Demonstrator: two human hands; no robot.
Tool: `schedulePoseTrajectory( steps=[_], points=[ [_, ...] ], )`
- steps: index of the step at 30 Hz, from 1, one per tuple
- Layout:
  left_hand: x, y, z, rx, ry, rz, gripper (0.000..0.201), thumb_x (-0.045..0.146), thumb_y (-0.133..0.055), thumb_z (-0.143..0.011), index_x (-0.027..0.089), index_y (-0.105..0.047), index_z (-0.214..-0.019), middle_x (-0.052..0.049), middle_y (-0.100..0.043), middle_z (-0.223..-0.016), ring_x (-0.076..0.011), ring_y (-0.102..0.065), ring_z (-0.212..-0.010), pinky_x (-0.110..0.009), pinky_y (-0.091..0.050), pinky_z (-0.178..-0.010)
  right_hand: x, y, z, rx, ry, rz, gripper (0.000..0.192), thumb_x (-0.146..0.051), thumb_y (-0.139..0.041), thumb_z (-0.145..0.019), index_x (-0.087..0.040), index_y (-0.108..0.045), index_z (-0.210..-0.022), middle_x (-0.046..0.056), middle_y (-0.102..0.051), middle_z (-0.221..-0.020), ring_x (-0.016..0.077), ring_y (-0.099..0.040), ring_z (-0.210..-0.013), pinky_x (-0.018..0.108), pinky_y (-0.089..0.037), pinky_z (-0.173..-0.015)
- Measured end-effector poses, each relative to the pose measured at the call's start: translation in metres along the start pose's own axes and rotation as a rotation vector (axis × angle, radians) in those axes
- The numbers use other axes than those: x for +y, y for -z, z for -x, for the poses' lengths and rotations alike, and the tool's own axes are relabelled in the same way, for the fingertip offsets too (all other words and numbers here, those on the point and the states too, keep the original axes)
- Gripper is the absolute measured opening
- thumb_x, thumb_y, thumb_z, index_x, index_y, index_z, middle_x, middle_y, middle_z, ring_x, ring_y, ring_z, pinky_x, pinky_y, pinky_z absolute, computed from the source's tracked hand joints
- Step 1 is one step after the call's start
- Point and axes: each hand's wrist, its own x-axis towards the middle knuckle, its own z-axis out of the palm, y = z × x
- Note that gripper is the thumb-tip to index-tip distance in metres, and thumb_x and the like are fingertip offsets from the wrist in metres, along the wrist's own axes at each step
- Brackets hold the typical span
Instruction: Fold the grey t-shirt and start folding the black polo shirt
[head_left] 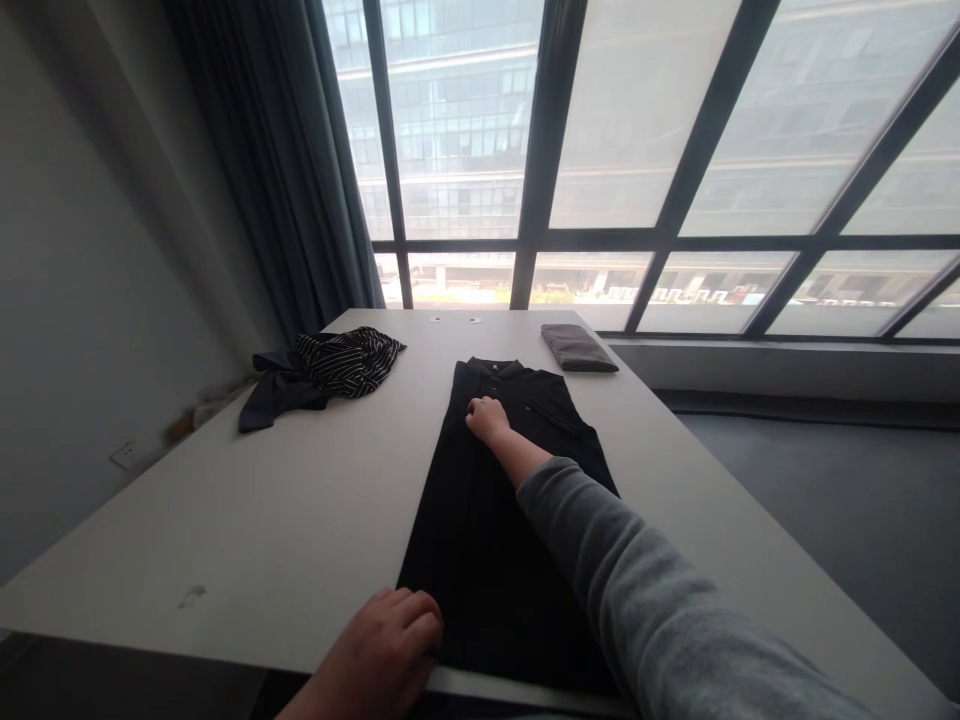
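A black collared shirt (495, 560) lies lengthwise on the white table, its collar toward the window and its hem at the near edge. One long side looks folded inward, making a straight left edge. My right hand (487, 417) reaches across to the upper part, just below the collar, with its fingers closed on the cloth. Down at the near left corner of the hem, my left hand (394, 640) is curled with its fingers closed on the shirt's edge. Its fingertips are partly hidden. My grey right sleeve covers part of the shirt's right side.
On the white table (300, 530), a crumpled heap of dark and striped clothing (349, 362) lies at the far left. A folded grey-brown garment (577, 348) rests at the far right edge. Beyond the table are a dark curtain (277, 150) and large windows.
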Motion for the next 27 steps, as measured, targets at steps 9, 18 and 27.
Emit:
schedulePoseTrajectory(
  steps=[9,18,27],
  points=[
    [-0.002,0.002,-0.005,-0.130,0.084,0.147,0.024,0.000,-0.061,-0.081,0.022,-0.060,-0.089,0.000,-0.073,-0.101,-0.0159,-0.068,-0.086,-0.026,-0.051,-0.078,0.002,-0.016,0.005,0.083,0.004,0.043,0.034,-0.023,-0.049,-0.102,-0.015,-0.072,-0.126,0.018,-0.060,-0.137,0.0312,-0.050,-0.125,0.039,-0.042,-0.102],
    [-0.007,0.013,-0.033,-0.020,0.128,0.144,0.013,0.018,-0.056,-0.101,0.022,-0.067,-0.097,-0.004,-0.074,-0.102,-0.0195,-0.071,-0.093,-0.033,-0.055,-0.085,0.001,-0.017,0.012,0.111,0.023,0.068,0.033,-0.023,-0.047,-0.102,-0.017,-0.069,-0.126,0.018,-0.057,-0.140,0.0318,-0.046,-0.127,0.042,-0.039,-0.106],
    [-0.045,-0.046,-0.046,0.016,0.161,-0.183,0.062,0.029,-0.061,-0.100,0.015,-0.049,-0.159,-0.017,-0.044,-0.168,-0.0380,-0.041,-0.156,-0.062,-0.043,-0.121,0.004,-0.022,0.012,0.146,0.122,0.087,0.034,-0.029,-0.046,-0.104,-0.014,-0.070,-0.124,0.016,-0.054,-0.147,0.0321,-0.042,-0.132,0.043,-0.038,-0.108]
  ],
)
